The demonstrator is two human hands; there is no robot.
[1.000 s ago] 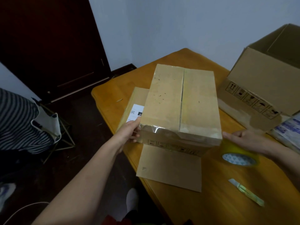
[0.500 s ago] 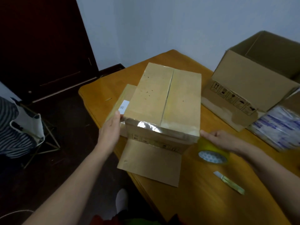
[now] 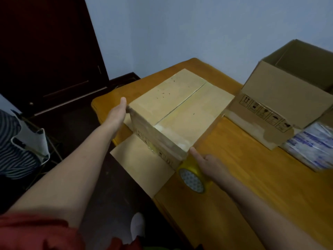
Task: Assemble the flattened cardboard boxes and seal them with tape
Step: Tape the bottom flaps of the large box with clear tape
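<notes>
Head view looks down on two bare arms reaching over a wooden table (image 3: 252, 177). Left hand (image 3: 117, 112) is stretched out straight, fingers together and flat, pressed against the far left side of the closed box (image 3: 180, 109), thumb up at the top corner. Right hand (image 3: 210, 165) sits at the near corner of that same box, forefinger pointing up along the edge and touching it, while the other fingers curl over a roll of yellow tape (image 3: 191, 177) that stands on the table just beneath them; I cannot tell how firmly they grip it. The box lies between the two hands, its top flaps meeting in one seam with shiny tape over the near end. Under it, on the side toward the person, a flat sheet of cardboard (image 3: 142, 159) juts past the table edge. Beyond the right fingers, well apart, stands an open box (image 3: 281, 105) with its flaps up, and a printed plastic packet (image 3: 313, 147) lies next to it. So: two boxes, one flat sheet, one roll of tape.
</notes>
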